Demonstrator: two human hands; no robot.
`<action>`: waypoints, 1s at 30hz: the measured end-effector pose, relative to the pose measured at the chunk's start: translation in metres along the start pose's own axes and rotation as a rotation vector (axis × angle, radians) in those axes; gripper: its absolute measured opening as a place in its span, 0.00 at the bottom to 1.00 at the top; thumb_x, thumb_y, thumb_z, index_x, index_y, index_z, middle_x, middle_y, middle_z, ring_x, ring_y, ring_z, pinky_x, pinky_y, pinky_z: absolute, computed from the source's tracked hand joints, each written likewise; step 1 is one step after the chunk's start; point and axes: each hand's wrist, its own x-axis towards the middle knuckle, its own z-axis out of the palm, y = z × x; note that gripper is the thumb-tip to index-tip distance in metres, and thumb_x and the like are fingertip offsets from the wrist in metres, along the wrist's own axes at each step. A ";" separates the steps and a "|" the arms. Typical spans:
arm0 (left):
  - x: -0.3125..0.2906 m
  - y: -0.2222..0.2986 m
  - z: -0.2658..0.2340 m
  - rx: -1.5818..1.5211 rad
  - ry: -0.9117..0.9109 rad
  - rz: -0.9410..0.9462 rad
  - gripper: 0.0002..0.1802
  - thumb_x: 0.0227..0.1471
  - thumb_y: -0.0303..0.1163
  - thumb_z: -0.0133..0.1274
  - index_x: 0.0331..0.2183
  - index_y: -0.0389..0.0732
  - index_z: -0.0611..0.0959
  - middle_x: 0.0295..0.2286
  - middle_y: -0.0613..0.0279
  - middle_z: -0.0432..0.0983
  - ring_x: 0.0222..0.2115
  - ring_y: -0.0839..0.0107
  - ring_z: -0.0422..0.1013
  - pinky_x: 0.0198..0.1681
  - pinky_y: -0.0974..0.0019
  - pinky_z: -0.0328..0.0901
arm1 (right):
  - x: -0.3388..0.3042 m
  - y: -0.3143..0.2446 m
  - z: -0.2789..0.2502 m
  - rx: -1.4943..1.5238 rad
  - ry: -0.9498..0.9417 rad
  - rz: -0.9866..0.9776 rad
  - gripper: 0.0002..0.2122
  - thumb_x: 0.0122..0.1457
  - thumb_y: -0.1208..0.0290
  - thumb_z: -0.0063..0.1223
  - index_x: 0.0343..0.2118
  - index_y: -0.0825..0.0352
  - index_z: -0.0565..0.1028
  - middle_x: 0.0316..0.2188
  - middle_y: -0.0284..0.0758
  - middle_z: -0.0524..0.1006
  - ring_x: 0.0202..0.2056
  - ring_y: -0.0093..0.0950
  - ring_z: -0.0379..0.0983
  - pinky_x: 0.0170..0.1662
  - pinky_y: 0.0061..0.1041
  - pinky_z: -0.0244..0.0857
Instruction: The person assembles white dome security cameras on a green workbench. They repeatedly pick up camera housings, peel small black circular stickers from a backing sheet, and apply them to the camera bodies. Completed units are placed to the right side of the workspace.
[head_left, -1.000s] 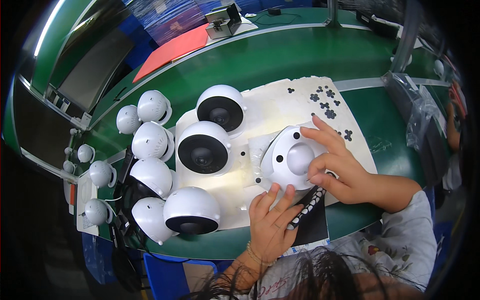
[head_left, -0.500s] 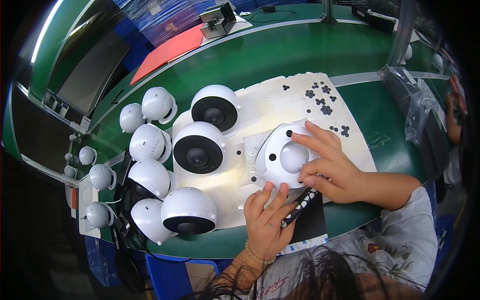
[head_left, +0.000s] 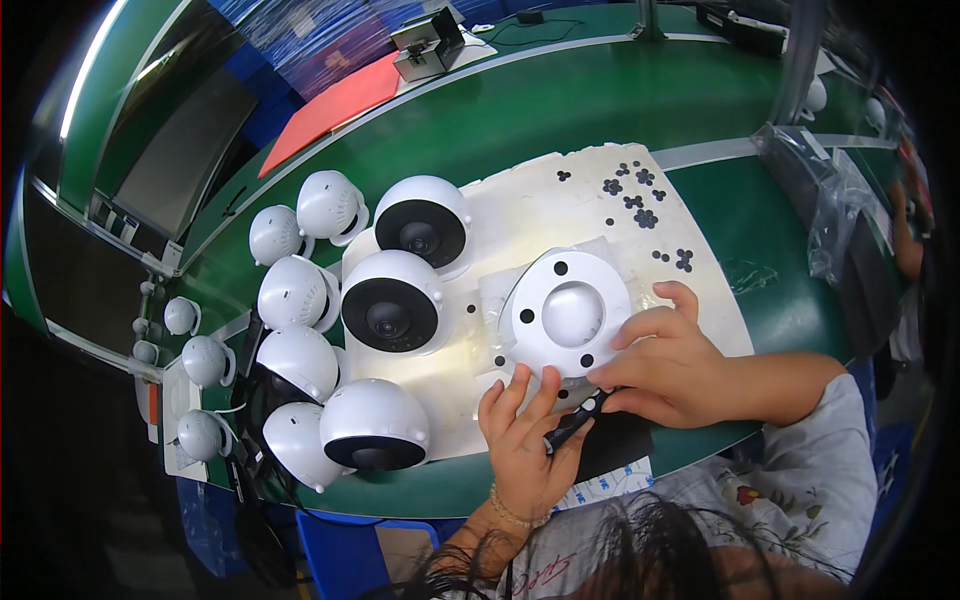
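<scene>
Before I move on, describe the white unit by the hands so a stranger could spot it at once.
On the green table, find the cream sheet. Just beyond the left hand and right hand lies the white unit. Unlike the white black-fronted cameras to its left, it shows three black dots around a circular centre.

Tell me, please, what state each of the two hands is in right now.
Left hand: closed, holding the black strip with white spots.
Right hand: at the strip's upper end; whether closed on it cannot be told.
</scene>
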 end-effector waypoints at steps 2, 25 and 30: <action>0.001 0.001 0.000 0.015 0.006 -0.005 0.08 0.36 0.28 0.58 0.21 0.35 0.76 0.43 0.50 0.68 0.50 0.53 0.57 0.48 0.56 0.50 | -0.001 0.000 0.001 0.045 0.001 0.022 0.07 0.43 0.66 0.57 0.28 0.54 0.74 0.29 0.23 0.70 0.41 0.23 0.64 0.51 0.37 0.39; -0.003 0.000 0.002 0.033 0.015 -0.004 0.08 0.35 0.30 0.59 0.23 0.41 0.78 0.46 0.62 0.66 0.51 0.61 0.56 0.49 0.52 0.48 | 0.010 0.027 -0.008 0.176 0.055 0.281 0.05 0.55 0.69 0.42 0.29 0.64 0.67 0.52 0.43 0.59 0.56 0.42 0.46 0.54 0.39 0.40; -0.003 0.000 0.002 0.043 0.016 0.000 0.08 0.34 0.30 0.59 0.23 0.41 0.78 0.46 0.63 0.66 0.51 0.61 0.55 0.50 0.52 0.47 | 0.011 0.026 -0.007 0.146 0.062 0.283 0.05 0.55 0.69 0.43 0.29 0.64 0.67 0.51 0.42 0.60 0.56 0.42 0.47 0.54 0.38 0.40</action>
